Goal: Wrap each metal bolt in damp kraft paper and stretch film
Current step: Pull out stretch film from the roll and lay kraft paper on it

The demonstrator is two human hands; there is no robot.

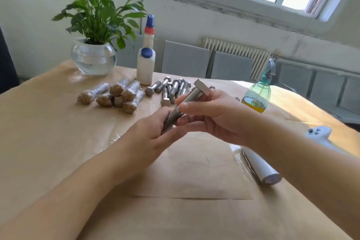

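Bolt [187, 106] in hand: your left hand [153, 132] grips its threaded end, your right hand [212, 115] curls round the shank, above the kraft sheet [194, 177]. Beyond that sheet lie about seven wrapped bolts [116, 94], done; right of them, a pile of bare bolts [171, 88] remains. Stretch film roll [261, 167] sits right of the sheet. No writing is legible.

A long silver hex-head metal bolt [191, 99] is held tilted above the brown kraft paper sheet [194, 177], its threaded end gripped by the left hand [152, 134], its shank pinched by the right hand [212, 115].
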